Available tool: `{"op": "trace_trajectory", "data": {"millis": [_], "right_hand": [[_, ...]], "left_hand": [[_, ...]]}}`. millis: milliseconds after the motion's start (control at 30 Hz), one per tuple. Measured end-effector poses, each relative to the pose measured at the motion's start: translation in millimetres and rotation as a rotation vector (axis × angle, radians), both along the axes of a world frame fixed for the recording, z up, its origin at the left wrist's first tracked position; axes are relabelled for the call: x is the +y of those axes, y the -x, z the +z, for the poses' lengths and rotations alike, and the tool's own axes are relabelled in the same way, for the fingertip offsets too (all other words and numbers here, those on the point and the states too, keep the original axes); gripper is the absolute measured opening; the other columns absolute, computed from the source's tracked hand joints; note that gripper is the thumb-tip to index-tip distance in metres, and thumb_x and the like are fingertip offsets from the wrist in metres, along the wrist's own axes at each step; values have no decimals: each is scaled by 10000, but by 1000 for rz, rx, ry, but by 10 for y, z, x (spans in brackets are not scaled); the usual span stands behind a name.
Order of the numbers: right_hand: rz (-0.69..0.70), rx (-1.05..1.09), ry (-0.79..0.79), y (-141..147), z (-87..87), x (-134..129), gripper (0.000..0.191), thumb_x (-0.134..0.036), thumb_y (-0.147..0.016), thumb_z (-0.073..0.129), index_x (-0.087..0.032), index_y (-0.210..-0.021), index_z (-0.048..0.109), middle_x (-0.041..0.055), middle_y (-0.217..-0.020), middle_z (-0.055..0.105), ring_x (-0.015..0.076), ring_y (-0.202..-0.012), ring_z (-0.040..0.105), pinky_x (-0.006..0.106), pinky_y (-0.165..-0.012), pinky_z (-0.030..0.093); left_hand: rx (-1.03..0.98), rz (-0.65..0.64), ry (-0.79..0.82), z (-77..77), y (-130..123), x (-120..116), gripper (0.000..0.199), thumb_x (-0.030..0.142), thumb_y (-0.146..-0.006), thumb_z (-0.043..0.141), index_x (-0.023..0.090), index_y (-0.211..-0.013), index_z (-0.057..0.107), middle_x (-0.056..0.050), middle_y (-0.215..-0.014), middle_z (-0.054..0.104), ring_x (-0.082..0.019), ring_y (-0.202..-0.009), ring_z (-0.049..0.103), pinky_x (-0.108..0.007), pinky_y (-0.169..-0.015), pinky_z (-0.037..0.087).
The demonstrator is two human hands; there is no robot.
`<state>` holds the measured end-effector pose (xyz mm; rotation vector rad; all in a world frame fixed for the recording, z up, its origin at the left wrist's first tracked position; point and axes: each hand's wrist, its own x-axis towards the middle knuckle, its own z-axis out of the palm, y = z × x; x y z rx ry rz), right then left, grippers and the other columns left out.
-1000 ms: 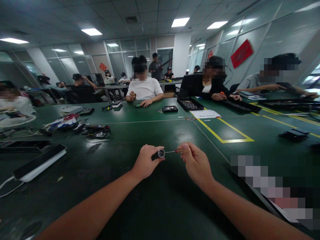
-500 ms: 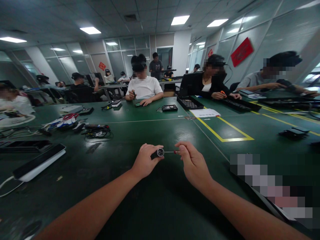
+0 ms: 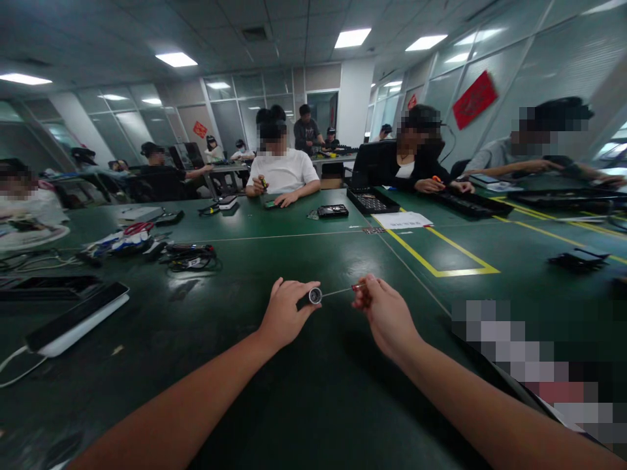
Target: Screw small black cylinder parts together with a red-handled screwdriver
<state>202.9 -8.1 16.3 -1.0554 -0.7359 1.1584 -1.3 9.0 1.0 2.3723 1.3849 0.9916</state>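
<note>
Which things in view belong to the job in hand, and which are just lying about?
In the job:
- dark cylinder, held in the left hand
- red-handled tool, held in the right hand, its thin shaft directed at the cylinder

Apparently just lying about:
- black-and-white device
- black cable bundle
- white sheet

Dim; bright ceiling panels (image 3: 353,38); glare on green tabletop (image 3: 360,261); edges stretched.

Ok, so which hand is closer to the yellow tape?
Right. The right hand is on the near side of the yellow tape, toward its left; the left hand is farther left.
</note>
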Motion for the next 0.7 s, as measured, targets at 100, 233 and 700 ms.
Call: {"op": "trace_trajectory", "data": {"millis": [100,233,700], "right_hand": [[-33,-147,-102,9,-20,-19,305,-508,-842,653,-204,-864,648,17,-775,640,162,-676,578,303,-622,501],[-34,-368,-172,22,21,-67,311,-514,-915,557,-211,-926,627,20,-807,649,177,-718,597,337,-696,497],[-41,-733,-325,1,87,-200,259,-440,-1000,455,-224,-1000,600,32,-850,664,189,-786,629,333,-707,470]], "left_hand": [[6,1,6,-29,4,18,362,292,-897,694,347,-1248,627,3,-1178,683,-228,-1145,586,-589,-1186,194],[13,-13,1,-37,8,8,378,307,-891,700,346,-1259,621,0,-1188,678,-232,-1151,584,-588,-1190,197],[-2,-27,15,-35,16,1,383,327,-885,709,330,-1255,612,-2,-1175,678,-236,-1148,587,-595,-1182,210]]}}
